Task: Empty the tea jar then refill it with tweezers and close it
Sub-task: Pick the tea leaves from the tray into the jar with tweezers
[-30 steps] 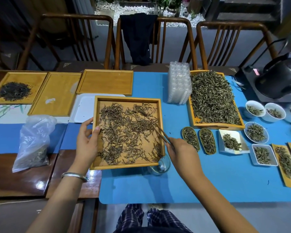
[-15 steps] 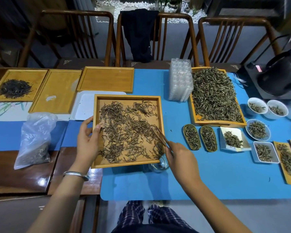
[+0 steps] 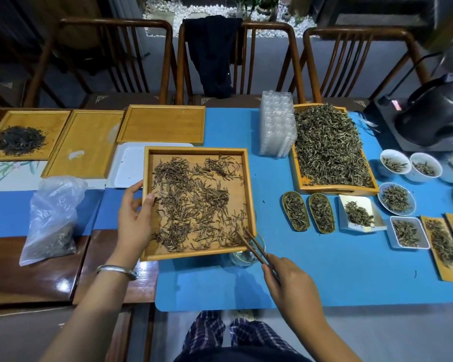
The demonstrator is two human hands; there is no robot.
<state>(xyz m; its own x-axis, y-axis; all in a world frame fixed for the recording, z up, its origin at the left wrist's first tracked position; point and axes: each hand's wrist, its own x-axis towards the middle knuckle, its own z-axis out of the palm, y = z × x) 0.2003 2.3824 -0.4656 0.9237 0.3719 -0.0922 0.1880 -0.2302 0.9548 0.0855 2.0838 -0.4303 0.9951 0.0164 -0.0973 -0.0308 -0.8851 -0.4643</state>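
left hand grips the tray; right hand pinches tweezers. nip few leaves, lift slowly toward the near jar.

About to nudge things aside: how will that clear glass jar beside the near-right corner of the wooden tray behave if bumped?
The clear glass jar looks small, so probably light and easily shoved. It seems wide and low, so sliding on the blue mat seems likelier than tipping. Being glass, it is likely fragile.
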